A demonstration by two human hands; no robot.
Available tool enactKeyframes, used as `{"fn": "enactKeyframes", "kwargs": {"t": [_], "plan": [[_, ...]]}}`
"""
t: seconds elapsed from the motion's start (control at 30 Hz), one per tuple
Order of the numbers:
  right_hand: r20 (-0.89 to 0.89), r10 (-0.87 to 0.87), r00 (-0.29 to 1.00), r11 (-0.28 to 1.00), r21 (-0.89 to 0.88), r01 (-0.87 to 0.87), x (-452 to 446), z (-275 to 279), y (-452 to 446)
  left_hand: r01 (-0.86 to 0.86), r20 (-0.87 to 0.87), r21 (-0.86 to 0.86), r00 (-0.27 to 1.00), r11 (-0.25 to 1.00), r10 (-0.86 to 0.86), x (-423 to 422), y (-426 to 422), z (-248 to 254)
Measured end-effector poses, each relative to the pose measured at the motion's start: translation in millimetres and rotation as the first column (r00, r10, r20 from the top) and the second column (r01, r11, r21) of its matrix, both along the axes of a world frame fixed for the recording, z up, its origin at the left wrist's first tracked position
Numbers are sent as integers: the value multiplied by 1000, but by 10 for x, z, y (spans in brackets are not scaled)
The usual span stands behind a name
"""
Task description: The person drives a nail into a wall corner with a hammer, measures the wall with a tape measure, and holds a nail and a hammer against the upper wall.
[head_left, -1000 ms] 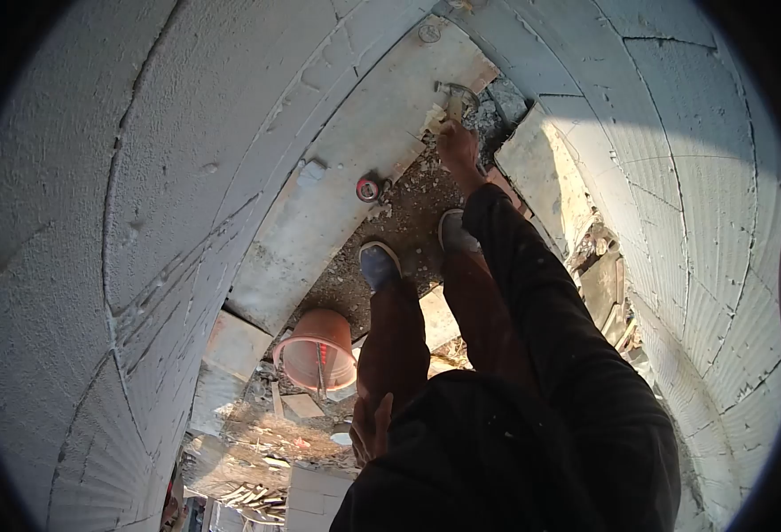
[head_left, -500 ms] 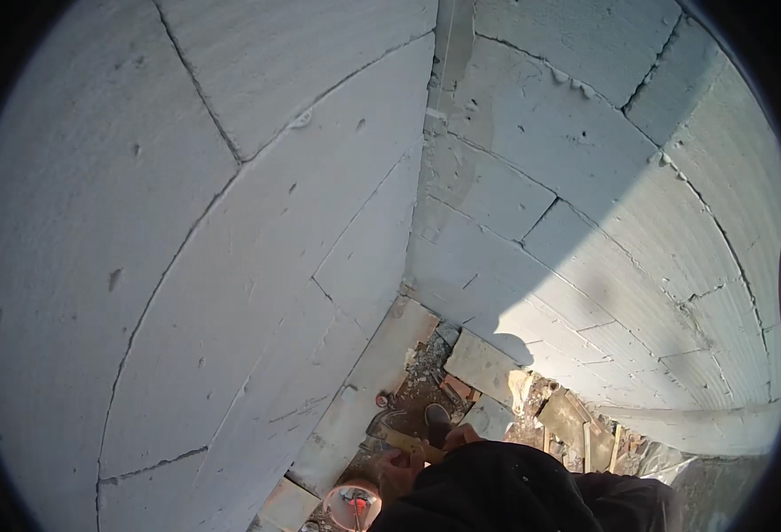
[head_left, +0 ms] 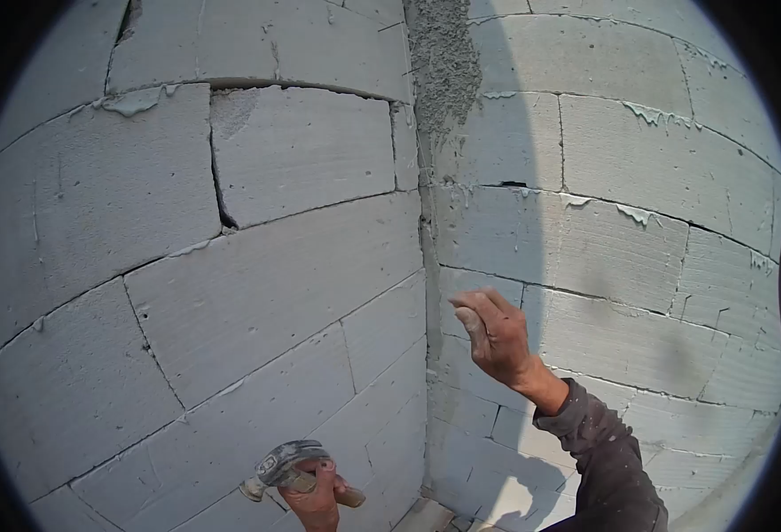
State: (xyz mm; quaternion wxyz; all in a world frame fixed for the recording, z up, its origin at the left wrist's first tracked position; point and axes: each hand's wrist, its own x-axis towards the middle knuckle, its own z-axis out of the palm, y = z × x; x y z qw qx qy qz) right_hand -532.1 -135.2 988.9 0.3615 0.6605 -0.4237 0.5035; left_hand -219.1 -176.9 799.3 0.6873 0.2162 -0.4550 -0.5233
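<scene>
My left hand [head_left: 312,507] is at the bottom of the view, wrapped round a hammer [head_left: 291,457]. The hammer's grey curved head points left, and a piece of wooden handle shows to the right of the fingers. My right hand [head_left: 497,335] is raised in front of the corner where two block walls meet. Its fingers are pinched together and point left. Whatever they hold, if anything, is too small to make out. Behind the right hand is the right block wall [head_left: 616,235]; the left block wall [head_left: 275,275] rises behind the hammer.
Rough grey mortar [head_left: 446,66] runs down the upper corner. Open joints show between some blocks on the left, and a small dark hole [head_left: 514,184] sits in the right wall. Boards [head_left: 426,514] lie at the foot of the corner. A shadow edge crosses the right wall.
The view has tilted up from the floor to the walls. My hands, close together low by my body before, are now apart: the right one raised, the left one showing the hammer.
</scene>
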Motion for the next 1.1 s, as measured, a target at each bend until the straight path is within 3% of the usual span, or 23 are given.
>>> {"fn": "enactKeyframes", "kwargs": {"t": [0.13,0.23,0.33,0.4,0.47,0.5,0.53,0.63,0.73,0.83,0.93,1.03,1.1], "plan": [[4,-188,982,929,-323,180,-557,1974,-723,-310,-108,-92,948,946,300,-65,-430,342],[35,-370,928,869,-340,360,-672,3165,-1068,-482,-80,-112,876,869,475,-76,-685,402],[-54,-564,824,786,-343,515,-804,4064,-1419,-582,-79,-69,813,810,577,-99,-823,381],[50,-522,852,837,-163,522,-598,4405,-1491,-599,-89,-52,800,799,593,-131,-859,344],[-88,-536,840,821,-284,495,-831,4756,-1811,-613,-109,-28,787,789,607,-154,-910,349],[-157,-541,826,815,-342,468,-815,4794,-1888,-623,-119,-15,778,782,617,-171,-928,356],[-210,-627,750,778,-229,586,-808,4878,-1905,-642,-143,6,759,767,636,-192,-943,367],[-166,-668,726,710,-434,554,-1005,5050,-2287,-673,-190,49,720,738,668,-250,-957,403],[-170,-678,715,710,-406,576,-1077,5014,-2375,-677,-191,43,716,734,672,-256,-942,389],[-54,-613,788,664,-576,477,-1004,4936,-2569,-693,-193,23,704,721,683,-244,-960,381],[-61,-651,756,747,-227,625,-692,4766,-2174,-703,-195,21,694,711,693,-270,-973,386],[76,-580,811,807,-84,585,-589,4791,-2062,-717,-194,24,680,697,707,-258,-983,397],[122,-567,814,807,-115,579,-549,4748,-2120,-727,-193,19,671,686,716,-275,-983,397]]}}
